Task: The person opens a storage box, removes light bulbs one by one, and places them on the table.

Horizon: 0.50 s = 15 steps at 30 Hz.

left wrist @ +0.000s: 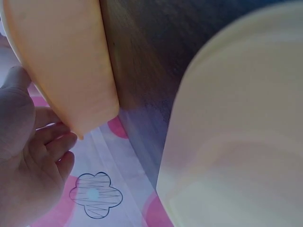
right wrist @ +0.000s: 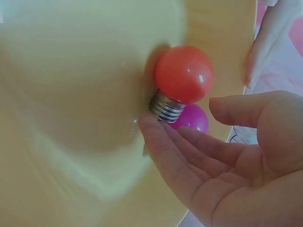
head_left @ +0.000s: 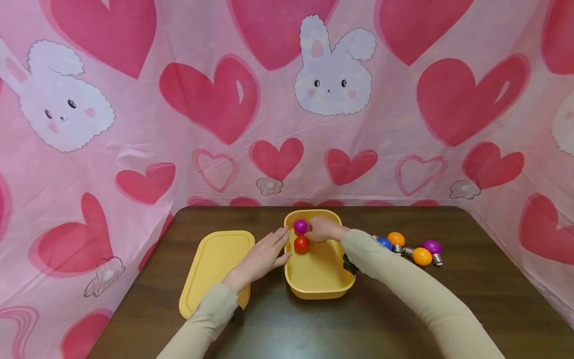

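A yellow plastic tub stands in the middle of the table. Inside, against its left wall, lie a red light bulb and a purple light bulb. My right hand reaches into the tub, thumb held apart from the extended fingers. In the right wrist view its fingertips are right at the red bulb's metal screw base, with the purple bulb partly hidden behind. My left hand rests its loosely straight fingers at the tub's left rim, as the left wrist view also shows.
A flat yellow lid lies left of the tub, partly under my left forearm. Right of the tub are several loose bulbs, including an orange bulb, a purple one and a blue one. A pink heart-patterned cloth hangs behind the table.
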{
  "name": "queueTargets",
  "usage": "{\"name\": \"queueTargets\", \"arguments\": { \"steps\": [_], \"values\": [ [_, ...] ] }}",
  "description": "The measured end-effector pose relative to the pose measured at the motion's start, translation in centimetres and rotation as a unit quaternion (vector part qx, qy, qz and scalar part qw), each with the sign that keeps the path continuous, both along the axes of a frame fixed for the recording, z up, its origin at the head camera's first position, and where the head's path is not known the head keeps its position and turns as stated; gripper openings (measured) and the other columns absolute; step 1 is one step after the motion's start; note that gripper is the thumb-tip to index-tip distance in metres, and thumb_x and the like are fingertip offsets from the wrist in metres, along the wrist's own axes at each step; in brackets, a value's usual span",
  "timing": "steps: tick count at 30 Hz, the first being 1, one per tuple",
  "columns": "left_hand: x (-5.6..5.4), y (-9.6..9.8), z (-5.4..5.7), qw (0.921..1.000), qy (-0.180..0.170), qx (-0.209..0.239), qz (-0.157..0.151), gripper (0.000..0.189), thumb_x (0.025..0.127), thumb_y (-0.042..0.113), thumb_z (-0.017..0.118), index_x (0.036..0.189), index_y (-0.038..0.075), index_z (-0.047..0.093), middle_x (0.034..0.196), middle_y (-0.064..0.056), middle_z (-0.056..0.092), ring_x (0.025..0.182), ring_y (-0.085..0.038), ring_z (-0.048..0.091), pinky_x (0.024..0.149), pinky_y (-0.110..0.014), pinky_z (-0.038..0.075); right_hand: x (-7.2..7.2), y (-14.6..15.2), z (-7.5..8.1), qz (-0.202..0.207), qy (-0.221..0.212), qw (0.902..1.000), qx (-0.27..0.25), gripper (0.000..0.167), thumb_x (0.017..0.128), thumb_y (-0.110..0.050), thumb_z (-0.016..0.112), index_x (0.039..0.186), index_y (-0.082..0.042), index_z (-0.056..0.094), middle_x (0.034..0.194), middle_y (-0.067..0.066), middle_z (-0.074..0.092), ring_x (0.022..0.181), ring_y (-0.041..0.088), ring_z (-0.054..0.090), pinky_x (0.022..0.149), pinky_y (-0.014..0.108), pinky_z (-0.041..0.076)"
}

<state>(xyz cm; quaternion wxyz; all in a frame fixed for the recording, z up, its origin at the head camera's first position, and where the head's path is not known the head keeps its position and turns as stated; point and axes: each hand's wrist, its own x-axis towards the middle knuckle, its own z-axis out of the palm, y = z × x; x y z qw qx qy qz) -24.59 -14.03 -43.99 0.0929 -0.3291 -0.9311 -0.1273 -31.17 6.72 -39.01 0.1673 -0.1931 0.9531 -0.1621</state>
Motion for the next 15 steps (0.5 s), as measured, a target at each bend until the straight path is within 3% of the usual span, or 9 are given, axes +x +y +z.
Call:
{"name": "queueTargets", "arguments": {
  "steps": [3,9,15],
  "values": [
    [0.0,0.0,0.0,1.0,0.006,-0.002,0.0,0.061,0.096,0.03,0.063,0.144,-0.003,0.047,0.152,-0.02,0.047,0.141,-0.034,0.047,0.116,-0.049,0.039,0.0,-0.4,0.0,0.012,0.004,0.9999,0.005,0.026,0.092,-0.032,0.067,0.101,-0.007,0.07,0.074,0.002,0.062,0.069,0.016,0.057,0.079,0.029,0.057],
    [-0.2,0.0,-0.3,0.9999,0.011,-0.003,-0.003,0.061,0.096,0.03,0.063,0.144,-0.003,0.047,0.151,-0.02,0.047,0.141,-0.034,0.047,0.116,-0.049,0.04,0.3,-1.0,-0.1,0.019,-0.016,0.9994,0.023,0.028,0.09,-0.035,0.069,0.086,-0.007,0.068,0.066,0.0,0.055,0.061,0.014,0.051,0.059,0.02,0.047],
    [-0.1,0.0,-0.2,1.0,-0.008,0.001,0.002,0.063,0.096,0.031,0.063,0.147,-0.001,0.045,0.154,-0.018,0.045,0.143,-0.033,0.045,0.117,-0.049,0.038,0.6,-1.4,-0.3,0.019,-0.021,0.9994,0.017,0.029,0.089,-0.037,0.071,0.088,-0.008,0.067,0.068,0.001,0.055,0.062,0.014,0.05,0.057,0.019,0.044]
  ]
}}
